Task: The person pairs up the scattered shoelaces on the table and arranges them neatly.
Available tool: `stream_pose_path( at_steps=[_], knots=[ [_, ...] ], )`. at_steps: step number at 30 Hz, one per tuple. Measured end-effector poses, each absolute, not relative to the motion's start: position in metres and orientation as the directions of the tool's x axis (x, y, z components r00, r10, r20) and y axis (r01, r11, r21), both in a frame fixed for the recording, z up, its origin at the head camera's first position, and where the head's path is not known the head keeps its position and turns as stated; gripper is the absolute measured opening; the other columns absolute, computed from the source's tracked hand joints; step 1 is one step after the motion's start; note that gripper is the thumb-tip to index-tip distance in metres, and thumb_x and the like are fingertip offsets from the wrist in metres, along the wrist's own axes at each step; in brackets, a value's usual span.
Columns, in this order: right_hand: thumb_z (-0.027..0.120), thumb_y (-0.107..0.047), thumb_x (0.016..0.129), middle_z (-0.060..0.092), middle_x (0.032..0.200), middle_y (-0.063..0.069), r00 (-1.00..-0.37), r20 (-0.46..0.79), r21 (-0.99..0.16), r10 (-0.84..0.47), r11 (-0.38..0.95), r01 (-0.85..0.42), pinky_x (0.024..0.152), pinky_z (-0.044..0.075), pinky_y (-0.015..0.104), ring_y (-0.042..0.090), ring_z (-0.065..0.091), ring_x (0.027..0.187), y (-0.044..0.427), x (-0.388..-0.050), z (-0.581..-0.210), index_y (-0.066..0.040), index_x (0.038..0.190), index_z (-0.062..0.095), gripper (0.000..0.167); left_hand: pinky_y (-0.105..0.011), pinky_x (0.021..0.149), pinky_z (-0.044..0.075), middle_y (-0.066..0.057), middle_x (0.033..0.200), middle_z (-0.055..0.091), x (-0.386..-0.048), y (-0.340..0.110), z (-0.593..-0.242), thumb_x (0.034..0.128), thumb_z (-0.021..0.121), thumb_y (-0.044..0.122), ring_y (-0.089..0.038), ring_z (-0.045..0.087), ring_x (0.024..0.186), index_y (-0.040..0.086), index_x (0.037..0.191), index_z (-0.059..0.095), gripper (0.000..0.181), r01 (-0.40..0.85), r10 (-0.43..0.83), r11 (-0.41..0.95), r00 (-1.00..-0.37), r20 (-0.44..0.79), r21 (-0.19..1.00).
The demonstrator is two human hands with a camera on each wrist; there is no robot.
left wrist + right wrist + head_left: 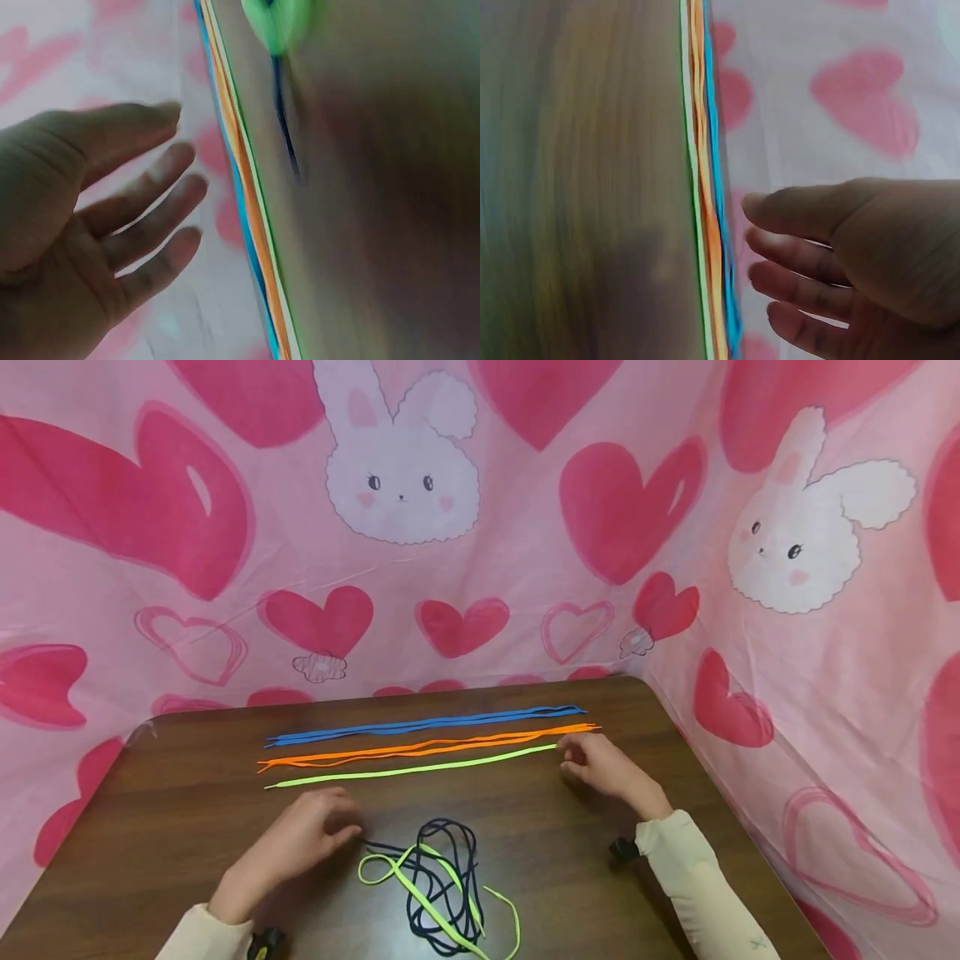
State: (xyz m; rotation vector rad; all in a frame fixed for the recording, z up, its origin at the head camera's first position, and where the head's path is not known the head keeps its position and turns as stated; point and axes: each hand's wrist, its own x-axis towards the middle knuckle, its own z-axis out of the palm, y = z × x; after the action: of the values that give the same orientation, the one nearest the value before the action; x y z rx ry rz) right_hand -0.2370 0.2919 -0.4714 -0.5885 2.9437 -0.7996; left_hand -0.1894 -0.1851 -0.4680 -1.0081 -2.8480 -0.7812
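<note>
My right hand point(607, 770) is at the right end of a straight yellow-green shoelace point(420, 769). In the right wrist view its fingers point(802, 289) are apart, with nothing visible between them. My left hand point(296, 835) hovers below that lace's left part, beside a loose tangle. Its thumb and fingers are spread in the left wrist view, holding nothing. The tangle, near the table's front middle, mixes dark navy laces point(475, 860) with another yellow-green lace point(431, 906). Behind the straight lace, orange laces point(420, 748) and blue laces point(427, 723) lie stretched out roughly parallel.
The brown wooden table point(187, 810) ends at the back and right against a pink cloth point(517, 568) printed with hearts and rabbits. Dark wrist gear point(624, 850) shows beneath the right sleeve point(697, 877).
</note>
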Motion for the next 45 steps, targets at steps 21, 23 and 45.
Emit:
stream_pose_path(
  at_steps=[21, 23, 45],
  knots=[
    [0.067, -0.028, 0.100, 0.064, 0.078, -0.020, -0.506, -0.110, -0.727, -0.855, 0.416, -0.546, 0.058, 0.050, 0.015, -0.011, 0.053, 0.064, 0.153, -0.150, -0.472, -0.016, 0.106, 0.074, 0.015, -0.040, 0.084, 0.040, 0.025, 0.082, 0.064, -0.141, -0.105, -0.491, 0.0881, 0.079, 0.019, -0.003, 0.050, 0.090, 0.028, 0.080, 0.074, 0.013, 0.707, 0.769, 0.549, -0.636, 0.062, 0.445],
    [0.066, -0.032, 0.100, 0.066, 0.080, -0.021, -0.476, -0.121, -0.722, -0.871, 0.406, -0.560, 0.059, 0.051, 0.014, -0.013, 0.055, 0.065, 0.144, -0.145, -0.476, -0.016, 0.112, 0.073, 0.022, -0.040, 0.085, 0.040, 0.026, 0.082, 0.062, -0.138, -0.104, -0.486, 0.0902, 0.078, 0.021, -0.002, 0.050, 0.090, 0.028, 0.082, 0.073, 0.012, 0.692, 0.765, 0.546, -0.641, 0.055, 0.472],
    [0.059, -0.025, 0.104, 0.067, 0.073, -0.014, -0.459, -0.126, -0.757, -0.880, 0.384, -0.529, 0.052, 0.041, 0.013, -0.013, 0.046, 0.058, 0.133, -0.122, -0.491, -0.013, 0.099, 0.077, 0.023, -0.028, 0.079, 0.050, 0.026, 0.092, 0.059, -0.112, -0.125, -0.453, 0.0959, 0.072, 0.027, 0.000, 0.052, 0.094, 0.028, 0.098, 0.077, 0.006, 0.670, 0.744, 0.472, -0.652, 0.150, 0.574]
  ],
)
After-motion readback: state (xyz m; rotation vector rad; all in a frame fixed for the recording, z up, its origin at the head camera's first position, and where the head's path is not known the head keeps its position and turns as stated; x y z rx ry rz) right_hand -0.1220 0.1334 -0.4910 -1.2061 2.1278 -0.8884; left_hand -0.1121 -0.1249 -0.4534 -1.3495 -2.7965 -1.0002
